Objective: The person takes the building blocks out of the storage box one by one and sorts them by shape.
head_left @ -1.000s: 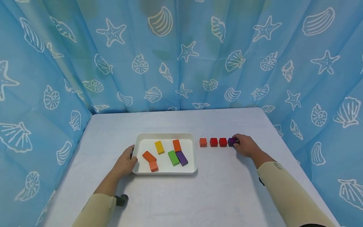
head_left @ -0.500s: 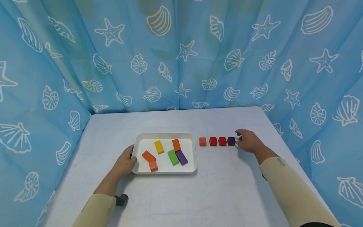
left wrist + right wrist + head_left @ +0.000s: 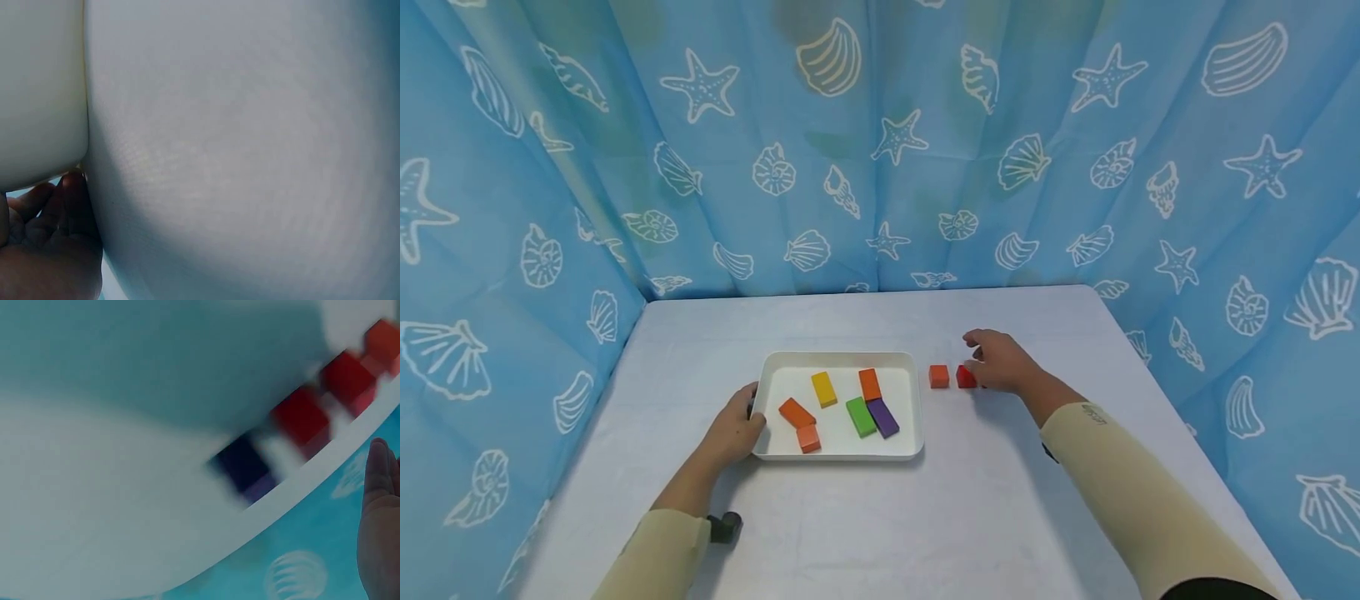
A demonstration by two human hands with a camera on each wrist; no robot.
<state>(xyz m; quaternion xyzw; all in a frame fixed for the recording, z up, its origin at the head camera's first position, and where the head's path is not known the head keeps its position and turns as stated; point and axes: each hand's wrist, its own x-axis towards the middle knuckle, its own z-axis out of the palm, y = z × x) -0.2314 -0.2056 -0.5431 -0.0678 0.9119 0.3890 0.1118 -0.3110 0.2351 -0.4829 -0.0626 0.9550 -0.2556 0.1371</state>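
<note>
While the left grip [image 3: 737, 427] holds a white rectangular tray [image 3: 901, 383], the right grip [image 3: 1002, 362] hovers loose and empty.
Just right of frame centre, a red cube [image 3: 964, 379] lies immediately left of the nearer right grip, level with an orange cube [image 3: 938, 377].

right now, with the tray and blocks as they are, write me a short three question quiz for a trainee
1. How many blocks are in the tray?

2. True or false: the left hand grips the tray.

3. In the row of cubes on the table, which stands farthest from the tray?
a) the orange cube
b) a red cube
c) the purple cube

Key:
1. Six
2. True
3. c
</note>
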